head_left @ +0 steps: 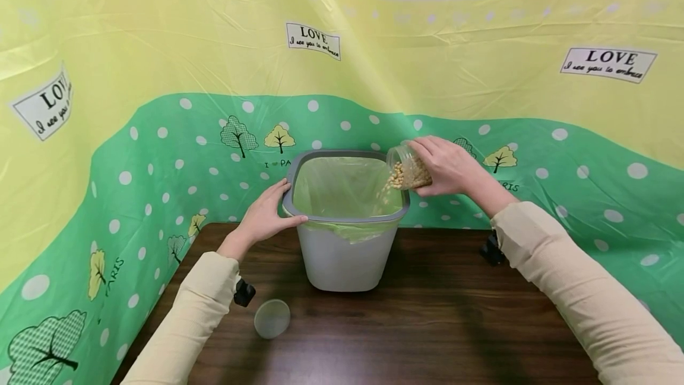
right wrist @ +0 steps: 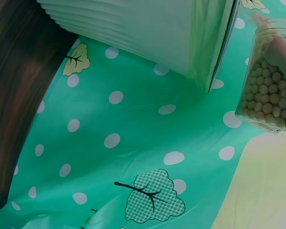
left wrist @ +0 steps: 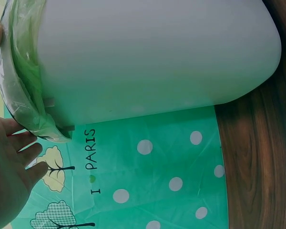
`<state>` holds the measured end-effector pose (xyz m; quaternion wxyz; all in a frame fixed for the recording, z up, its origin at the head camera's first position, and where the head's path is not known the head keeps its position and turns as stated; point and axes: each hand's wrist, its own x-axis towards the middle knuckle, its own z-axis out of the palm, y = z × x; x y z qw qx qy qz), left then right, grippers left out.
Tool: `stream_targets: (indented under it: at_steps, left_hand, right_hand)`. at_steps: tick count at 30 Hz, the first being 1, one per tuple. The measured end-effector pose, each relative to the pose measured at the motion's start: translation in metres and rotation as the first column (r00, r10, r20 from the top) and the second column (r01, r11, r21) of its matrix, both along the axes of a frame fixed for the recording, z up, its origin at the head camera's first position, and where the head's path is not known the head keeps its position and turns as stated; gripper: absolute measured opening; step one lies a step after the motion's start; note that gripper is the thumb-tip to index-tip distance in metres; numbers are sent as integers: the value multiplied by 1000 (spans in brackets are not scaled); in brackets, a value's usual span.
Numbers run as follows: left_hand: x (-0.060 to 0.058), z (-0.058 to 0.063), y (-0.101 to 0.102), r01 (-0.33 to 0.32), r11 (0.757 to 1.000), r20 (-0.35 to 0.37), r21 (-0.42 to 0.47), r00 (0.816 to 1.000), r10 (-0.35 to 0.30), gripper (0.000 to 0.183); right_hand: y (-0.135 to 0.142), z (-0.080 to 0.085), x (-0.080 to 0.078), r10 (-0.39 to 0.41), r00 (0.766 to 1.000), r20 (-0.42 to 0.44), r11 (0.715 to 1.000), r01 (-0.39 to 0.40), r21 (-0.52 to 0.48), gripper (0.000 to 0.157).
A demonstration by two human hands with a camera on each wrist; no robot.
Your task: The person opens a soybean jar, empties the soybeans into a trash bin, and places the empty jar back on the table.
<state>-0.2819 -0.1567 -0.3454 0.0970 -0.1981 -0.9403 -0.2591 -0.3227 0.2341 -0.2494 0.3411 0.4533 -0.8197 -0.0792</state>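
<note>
A light grey trash bin (head_left: 344, 266) stands upright on the table, a thin green bag (head_left: 331, 186) lining it and folded over its darker grey rim (head_left: 347, 219). At the bin's left corner my left hand (head_left: 263, 214) touches the rim, thumb along the front and extended fingers against the side. My right hand (head_left: 447, 166) grips a clear jar (right wrist: 250, 102) of pale yellow soybeans, tipped over the rim's right side with its mouth toward the bag. Soybeans (head_left: 394, 180) spill from the mouth into the bin.
A round translucent lid (head_left: 272, 318) lies on the dark wood table (head_left: 427, 325), left of the bin and toward me. Patterned green and yellow sheeting (head_left: 203, 129) hangs close behind the table and along its left side.
</note>
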Motion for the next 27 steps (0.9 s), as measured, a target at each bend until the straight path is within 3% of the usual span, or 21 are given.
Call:
stream_targets:
  at_steps: [14, 27]
  left_hand:
    - [2, 2, 1, 6, 1000, -9, -4, 1000, -6, 90]
    - [1, 2, 1, 2, 1000, -3, 6, 1000, -2, 89]
  right_hand:
    - [-5, 5, -1, 50, 999, -5, 996, -49, 71, 94]
    - [-7, 10, 0, 46, 999, -20, 989, -42, 140, 95]
